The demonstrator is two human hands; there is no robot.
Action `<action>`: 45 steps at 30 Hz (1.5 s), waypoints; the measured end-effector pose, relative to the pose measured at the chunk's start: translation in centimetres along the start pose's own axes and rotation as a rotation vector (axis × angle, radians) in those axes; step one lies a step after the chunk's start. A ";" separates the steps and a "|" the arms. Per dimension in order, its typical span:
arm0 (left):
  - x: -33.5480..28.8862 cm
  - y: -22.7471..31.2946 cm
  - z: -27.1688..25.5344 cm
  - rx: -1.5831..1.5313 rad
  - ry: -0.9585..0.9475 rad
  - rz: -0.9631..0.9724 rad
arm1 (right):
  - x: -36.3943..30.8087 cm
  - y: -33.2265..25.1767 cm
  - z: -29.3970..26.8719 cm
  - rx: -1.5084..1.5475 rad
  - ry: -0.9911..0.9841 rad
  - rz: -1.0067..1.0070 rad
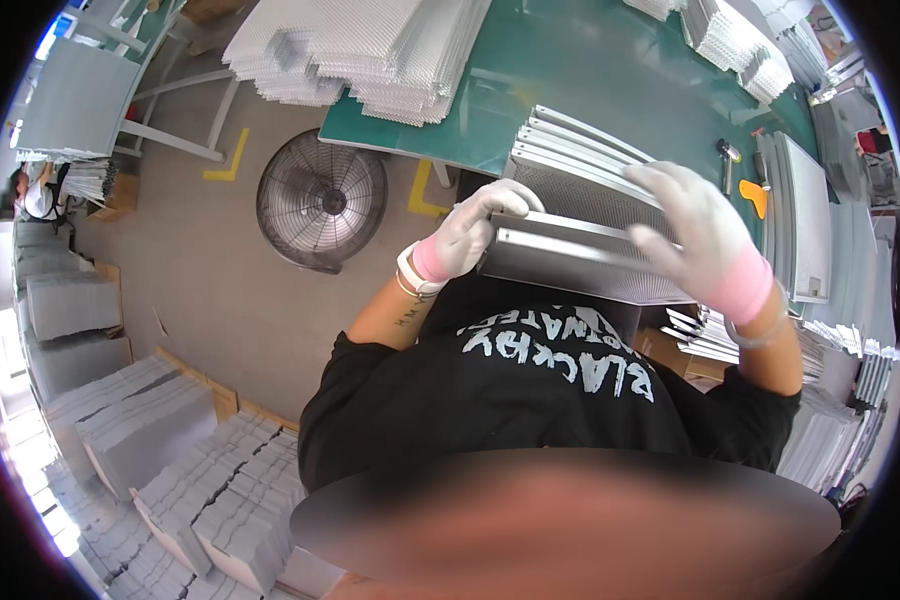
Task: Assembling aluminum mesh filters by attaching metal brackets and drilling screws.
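My left hand [473, 225], in a white glove with a pink cuff, has its fingers curled over the left end of a metal-framed mesh panel [580, 230]. Just nearer to me is another framed panel [575, 252], its pale rail facing up. My right hand [692, 228], gloved the same way, is over the right end of these panels with its fingers apart; whether a fingertip touches a rail cannot be made out. Behind them, several more framed mesh panels [585, 140] lean together at the edge of the green table [560, 60].
Stacked mesh sheets [370, 50] overhang the table's far left corner. A round floor fan [333, 203] stands left of the table. To the right lie a hammer [727, 165], an orange scraper-like tool [754, 198] and upright panels [805, 215]. Sheet stacks [220, 480] fill the lower left floor.
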State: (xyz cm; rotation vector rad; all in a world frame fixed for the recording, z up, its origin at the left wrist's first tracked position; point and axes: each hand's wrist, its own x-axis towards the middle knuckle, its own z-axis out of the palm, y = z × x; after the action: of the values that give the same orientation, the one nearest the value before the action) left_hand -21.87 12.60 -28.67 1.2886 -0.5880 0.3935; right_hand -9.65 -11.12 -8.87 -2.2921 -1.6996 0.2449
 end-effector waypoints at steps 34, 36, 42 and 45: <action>1.4 1.1 2.0 0.894 0.363 0.123 | -12.2 5.6 10.3 -0.198 0.906 0.436; 2.1 1.1 1.9 0.845 0.408 0.093 | -12.4 5.9 10.0 -0.183 0.911 0.442; 2.3 0.4 0.0 0.774 0.263 0.024 | -12.4 7.3 9.4 -0.144 0.926 0.454; 2.6 -0.3 0.3 0.748 0.280 0.052 | -12.3 8.0 9.2 -0.134 0.926 0.465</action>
State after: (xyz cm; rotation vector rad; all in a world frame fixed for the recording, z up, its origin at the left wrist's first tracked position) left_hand -19.70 12.17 -27.26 1.8864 -0.2308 0.8741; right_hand -8.73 -23.93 -20.45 -2.2810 -0.7336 -0.7499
